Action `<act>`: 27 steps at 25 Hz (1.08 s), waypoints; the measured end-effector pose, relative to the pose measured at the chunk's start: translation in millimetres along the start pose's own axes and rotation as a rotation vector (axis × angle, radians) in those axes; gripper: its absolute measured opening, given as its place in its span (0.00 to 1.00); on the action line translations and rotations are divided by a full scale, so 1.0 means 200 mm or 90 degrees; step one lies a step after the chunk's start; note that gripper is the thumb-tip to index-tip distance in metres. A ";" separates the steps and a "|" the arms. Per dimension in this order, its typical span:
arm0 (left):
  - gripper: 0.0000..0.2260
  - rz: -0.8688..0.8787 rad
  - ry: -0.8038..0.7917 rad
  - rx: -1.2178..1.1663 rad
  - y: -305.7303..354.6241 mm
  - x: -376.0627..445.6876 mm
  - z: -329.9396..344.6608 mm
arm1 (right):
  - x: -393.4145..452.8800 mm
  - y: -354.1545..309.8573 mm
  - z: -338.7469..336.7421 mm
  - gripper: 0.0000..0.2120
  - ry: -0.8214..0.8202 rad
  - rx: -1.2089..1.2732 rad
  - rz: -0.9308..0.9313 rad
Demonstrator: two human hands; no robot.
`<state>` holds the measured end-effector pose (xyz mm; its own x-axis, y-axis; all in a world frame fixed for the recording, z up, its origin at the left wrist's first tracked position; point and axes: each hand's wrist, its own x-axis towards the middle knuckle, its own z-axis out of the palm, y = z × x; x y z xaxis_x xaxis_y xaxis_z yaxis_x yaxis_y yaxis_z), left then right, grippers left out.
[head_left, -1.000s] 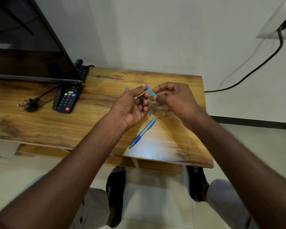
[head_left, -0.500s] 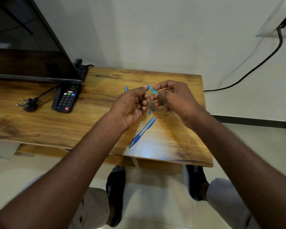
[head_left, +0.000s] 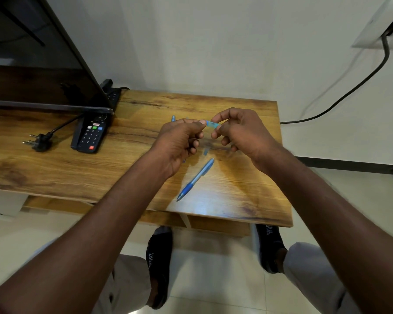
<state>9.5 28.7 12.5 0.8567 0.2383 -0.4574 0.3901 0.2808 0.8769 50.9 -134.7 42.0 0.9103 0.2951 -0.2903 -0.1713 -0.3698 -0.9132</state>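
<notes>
Over wood table [head_left: 55, 168]: short translucent blue pen piece [head_left: 213, 125].

You hold one short translucent light-blue plastic tube [head_left: 213, 125] in the air, nearly level, its right end dipped slightly. Your left hand [head_left: 179, 141] pinches its left end and your right hand [head_left: 241, 132] pinches its right end.

Pen piece [head_left: 213, 125] ends under fingers [head_left: 224, 114], television [head_left: 32, 64] cropped

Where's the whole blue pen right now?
Head view: blue pen lies flat on the table, just nearer than the left hand and right hand, touching neither.
</notes>
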 end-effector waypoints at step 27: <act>0.06 0.098 -0.044 0.198 -0.03 -0.02 0.00 | 0.03 0.03 -0.02 0.23 0.004 -0.002 0.181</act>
<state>3.5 25.0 8.8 0.9302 0.1899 -0.3141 0.3292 -0.0534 0.9427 57.0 -138.2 36.0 0.8284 0.1730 -0.5328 -0.4191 -0.4397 -0.7944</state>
